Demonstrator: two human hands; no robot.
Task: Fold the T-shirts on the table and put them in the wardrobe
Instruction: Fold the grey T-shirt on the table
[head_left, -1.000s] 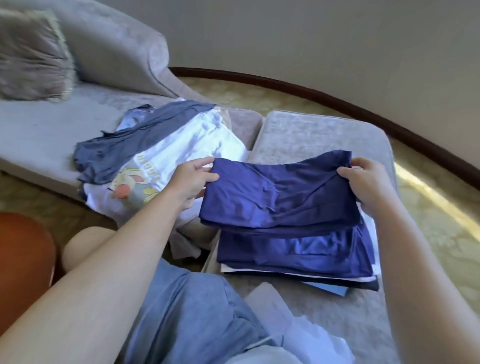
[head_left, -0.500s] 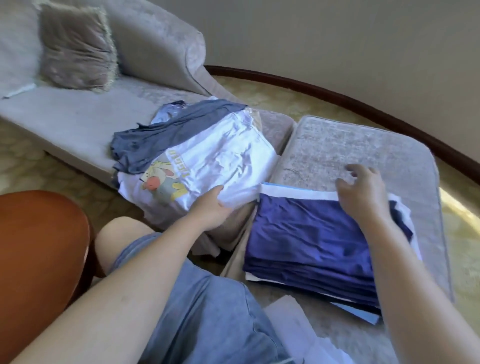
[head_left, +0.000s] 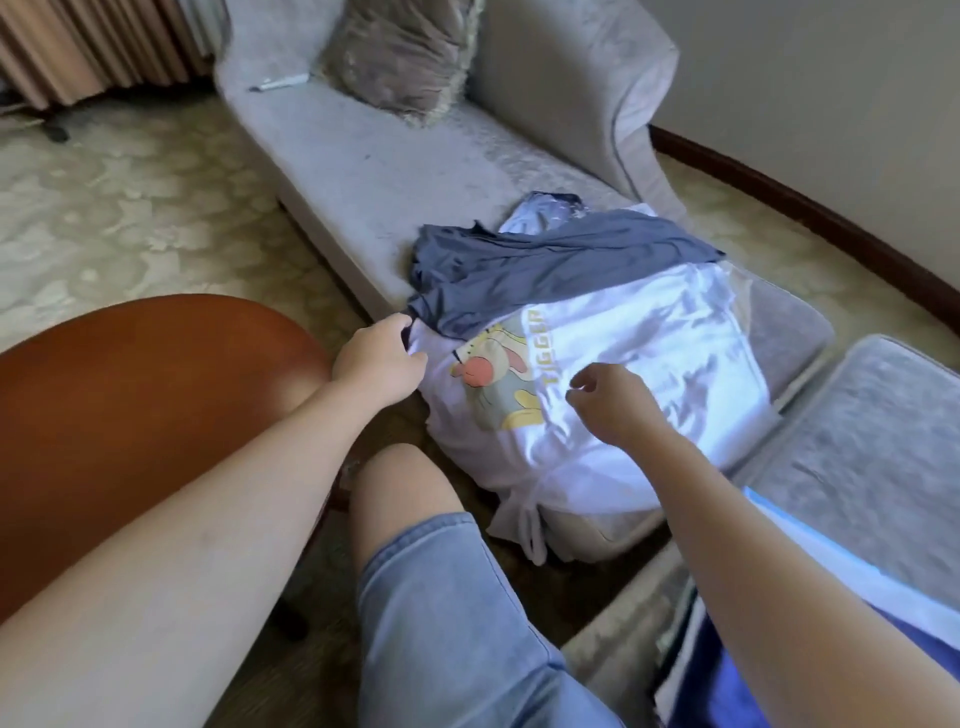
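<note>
A white T-shirt (head_left: 649, 374) with a cartoon print and yellow letters lies unfolded on the end of the grey chaise. A slate-blue T-shirt (head_left: 540, 265) is draped across its far side, with a pale garment (head_left: 545, 213) poking out behind. My left hand (head_left: 376, 358) grips the white shirt's left edge, where the slate-blue one ends. My right hand (head_left: 608, 400) hovers over the print with fingers loosely curled and holds nothing. The folded navy shirts (head_left: 717, 686) and a white one (head_left: 841, 571) sit stacked at lower right, partly hidden by my right arm.
The grey chaise (head_left: 395, 171) runs to the back with a fringed cushion (head_left: 400, 57) and a small white object (head_left: 280, 83) on it. A grey upholstered stool (head_left: 872, 447) holds the stack. A round brown table (head_left: 114, 395) is at left. Patterned carpet (head_left: 130, 208) surrounds them.
The folded navy shirt was laid on the stack and let go. Both hands moved left to the white printed shirt, and my view swung left with them.
</note>
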